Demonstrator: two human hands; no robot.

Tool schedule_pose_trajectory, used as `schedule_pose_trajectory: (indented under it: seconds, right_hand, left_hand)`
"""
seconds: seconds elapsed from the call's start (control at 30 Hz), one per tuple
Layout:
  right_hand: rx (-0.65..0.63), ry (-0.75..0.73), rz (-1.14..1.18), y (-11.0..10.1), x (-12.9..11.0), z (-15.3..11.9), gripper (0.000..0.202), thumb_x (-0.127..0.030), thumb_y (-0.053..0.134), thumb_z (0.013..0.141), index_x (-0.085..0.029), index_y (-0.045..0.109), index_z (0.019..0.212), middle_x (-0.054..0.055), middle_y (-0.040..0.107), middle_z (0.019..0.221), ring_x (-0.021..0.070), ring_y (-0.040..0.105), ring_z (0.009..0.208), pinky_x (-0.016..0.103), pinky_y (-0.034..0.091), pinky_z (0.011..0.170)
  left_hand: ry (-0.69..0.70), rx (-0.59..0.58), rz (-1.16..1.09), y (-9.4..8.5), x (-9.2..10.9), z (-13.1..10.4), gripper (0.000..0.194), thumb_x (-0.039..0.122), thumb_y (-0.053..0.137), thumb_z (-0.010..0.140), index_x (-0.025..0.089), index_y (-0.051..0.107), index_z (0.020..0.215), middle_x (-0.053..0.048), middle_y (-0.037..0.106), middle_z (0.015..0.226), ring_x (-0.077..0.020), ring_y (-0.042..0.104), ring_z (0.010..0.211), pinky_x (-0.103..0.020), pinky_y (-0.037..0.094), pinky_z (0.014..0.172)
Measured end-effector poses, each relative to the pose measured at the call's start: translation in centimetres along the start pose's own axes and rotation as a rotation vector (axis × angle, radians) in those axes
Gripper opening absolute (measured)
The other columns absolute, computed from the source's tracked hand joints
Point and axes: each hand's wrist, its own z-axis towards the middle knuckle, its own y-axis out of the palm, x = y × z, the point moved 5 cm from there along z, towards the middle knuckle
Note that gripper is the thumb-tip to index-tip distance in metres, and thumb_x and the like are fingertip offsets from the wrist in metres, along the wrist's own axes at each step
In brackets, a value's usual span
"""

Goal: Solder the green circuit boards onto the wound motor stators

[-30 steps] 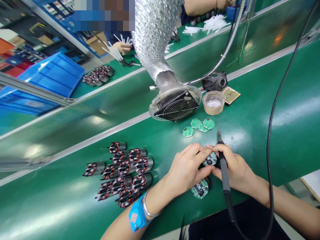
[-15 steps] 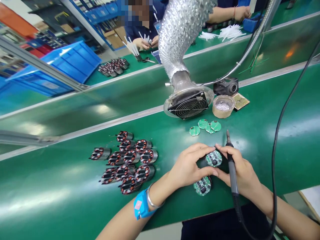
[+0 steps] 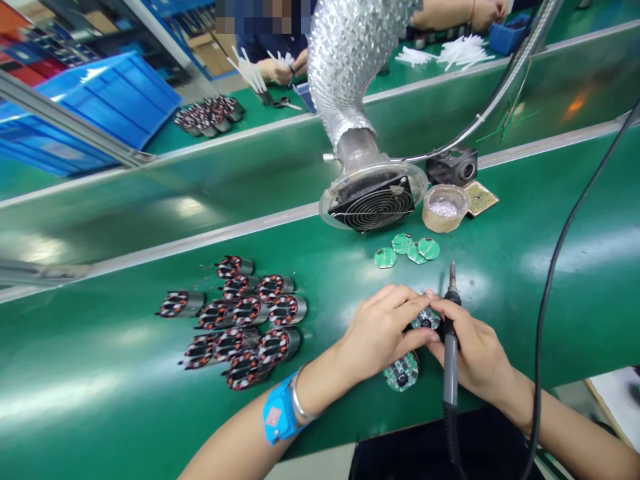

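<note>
A round green circuit board (image 3: 426, 319) with dark parts on its face is framed by the fingers of both hands. My left hand (image 3: 377, 327) grips it from the left, thumb below and fingers above. On its other side, the fingertips of my right hand (image 3: 477, 343) press at the board's edge. A soldering iron (image 3: 451, 373) lies in my right hand, tip pointing away from me. Just below my left fingers sits another populated circuit board (image 3: 403, 373). What lies under the held board is mostly hidden by my fingers.
Several wound motor stators (image 3: 250, 310) stand to the left. Beyond my hands lie several bare green boards (image 3: 429, 249), a round solder container (image 3: 447, 217), a sponge tray (image 3: 481, 200) and an iron stand (image 3: 453, 167). A fume extractor (image 3: 377, 207) hangs above. Co-workers' hands (image 3: 280, 70) work across the partition.
Both hands have closed in more tightly around the board, covering more of it. The soldering iron has swung more upright, its handle end shifting left. The view has shifted slightly.
</note>
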Motion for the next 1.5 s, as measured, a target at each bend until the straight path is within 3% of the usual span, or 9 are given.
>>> schedule_pose_trajectory:
  seconds: [0.27, 0.47, 0.57, 0.73, 0.93, 1.1, 1.2, 1.37, 1.5]
  right_hand:
    - [0.047, 0.035, 0.016, -0.2, 0.3, 0.0, 0.039, -0.019, 0.061, 0.088, -0.013, 0.047, 0.124, 0.019, 0.067, 0.119, 0.0244, 0.069, 0.106, 0.031, 0.06, 0.089]
    - [0.017, 0.19, 0.058, -0.2, 1.1, -0.1, 0.044, -0.027, 0.069, 0.083, -0.022, 0.045, 0.12, 0.011, 0.068, 0.12, 0.0245, 0.07, 0.103, 0.034, 0.062, 0.084]
    - [0.03, 0.176, 0.023, -0.3, 1.2, -0.2, 0.043, -0.028, 0.069, 0.084, -0.022, 0.046, 0.119, 0.012, 0.069, 0.119, 0.0252, 0.071, 0.101, 0.035, 0.063, 0.081]
    - [0.006, 0.169, -0.008, -0.3, 1.1, -0.1, 0.042, -0.027, 0.069, 0.084, -0.022, 0.046, 0.118, 0.012, 0.069, 0.119, 0.0248, 0.072, 0.095, 0.034, 0.063, 0.078]
    - [0.016, 0.176, 0.024, -0.4, 1.0, -0.1, 0.042, -0.027, 0.069, 0.084, -0.021, 0.047, 0.118, 0.011, 0.069, 0.118, 0.0231, 0.073, 0.092, 0.032, 0.063, 0.078]
    - [0.046, 0.143, 0.038, -0.4, 1.2, -0.2, 0.042, -0.024, 0.069, 0.083, -0.022, 0.048, 0.119, 0.011, 0.069, 0.118, 0.0248, 0.072, 0.097, 0.035, 0.063, 0.081]
    - [0.053, 0.098, 0.043, -0.5, 1.0, -0.1, 0.042, -0.021, 0.069, 0.083, -0.021, 0.048, 0.119, 0.012, 0.068, 0.12, 0.0249, 0.071, 0.101, 0.035, 0.063, 0.083]
    - [0.046, 0.055, 0.034, -0.7, 0.8, 0.1, 0.041, -0.019, 0.067, 0.083, -0.02, 0.049, 0.12, 0.013, 0.068, 0.12, 0.0243, 0.071, 0.101, 0.035, 0.062, 0.086]
    - [0.004, 0.127, 0.047, -0.6, 1.0, 0.3, 0.042, -0.024, 0.067, 0.083, -0.021, 0.048, 0.12, 0.011, 0.069, 0.119, 0.0233, 0.072, 0.098, 0.033, 0.062, 0.084]
  left_hand:
    - [-0.086, -0.001, -0.184, -0.1, -0.6, -0.3, 0.057, 0.042, 0.069, 0.082, 0.017, 0.054, 0.131, -0.011, 0.065, 0.114, -0.0238, 0.061, 0.102, -0.039, 0.055, 0.087]
    - [-0.636, -0.19, -0.915, 1.5, -3.8, -1.9, 0.037, 0.042, 0.067, 0.083, 0.012, 0.059, 0.104, -0.004, 0.063, 0.082, -0.014, 0.063, 0.07, -0.028, 0.055, 0.061]
    - [-0.768, -0.18, -1.191, 2.8, -4.0, -2.3, 0.033, 0.036, 0.072, 0.078, 0.012, 0.056, 0.094, 0.001, 0.06, 0.069, -0.0106, 0.061, 0.061, -0.023, 0.053, 0.056]
    - [-0.707, -0.09, -1.017, 2.5, -3.7, -1.8, 0.011, 0.022, 0.063, 0.082, 0.013, 0.059, 0.086, 0.0, 0.061, 0.067, -0.0092, 0.058, 0.057, -0.022, 0.05, 0.056]
    - [-0.393, 0.04, -0.51, 0.0, -2.2, -1.3, 0.011, 0.019, 0.054, 0.086, 0.016, 0.064, 0.081, -0.004, 0.064, 0.076, -0.0149, 0.061, 0.074, -0.029, 0.052, 0.071]
    - [-0.845, -0.267, -1.118, 2.8, -4.2, -2.2, 0.031, 0.045, 0.061, 0.082, 0.014, 0.055, 0.083, -0.002, 0.063, 0.067, -0.0112, 0.061, 0.051, -0.023, 0.051, 0.047]
    - [-0.953, -0.438, -1.295, 3.7, -4.3, -2.0, 0.044, 0.056, 0.065, 0.075, 0.013, 0.054, 0.077, -0.003, 0.064, 0.061, -0.0104, 0.058, 0.044, -0.02, 0.047, 0.039]
    - [-0.902, -0.457, -1.17, 3.3, -3.5, -1.5, 0.028, 0.042, 0.062, 0.079, 0.016, 0.051, 0.075, 0.002, 0.057, 0.057, -0.0079, 0.053, 0.044, -0.017, 0.042, 0.041]
    - [-0.372, -0.238, -0.467, 0.9, -2.6, -0.4, 0.014, 0.023, 0.044, 0.087, 0.018, 0.052, 0.078, 0.0, 0.056, 0.066, -0.0118, 0.054, 0.06, -0.023, 0.045, 0.057]
